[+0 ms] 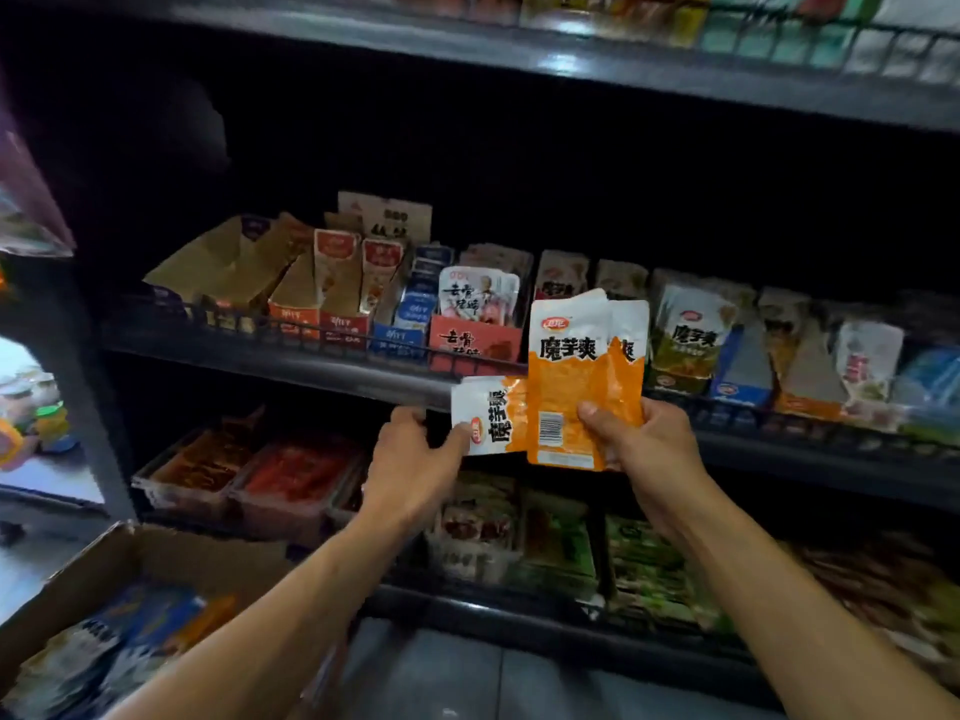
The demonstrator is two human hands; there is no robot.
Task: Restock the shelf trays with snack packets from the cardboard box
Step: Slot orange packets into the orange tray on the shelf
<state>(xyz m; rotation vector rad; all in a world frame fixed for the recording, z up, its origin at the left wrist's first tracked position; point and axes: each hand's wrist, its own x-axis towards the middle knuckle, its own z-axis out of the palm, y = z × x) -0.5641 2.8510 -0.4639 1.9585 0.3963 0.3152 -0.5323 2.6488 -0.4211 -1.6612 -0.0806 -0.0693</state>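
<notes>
Two handfuls mid-restock: left hand [415,449] pinching sideways packet [488,420], right hand [649,439] gripping upright packets [582,376]; cardboard box [130,563] apparently far from emptied.

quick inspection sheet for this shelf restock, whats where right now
surface: middle shelf, trays of packets along it
job's things: upright orange packets; sideways packet; box lower left, packets inside
clutter: red tray and green packets flank the held ones
hands: left hand pinches the sideways packet; right hand grips the upright ones
cables: nothing seen
surroundings: fuller shelves above and below, dim light
</notes>
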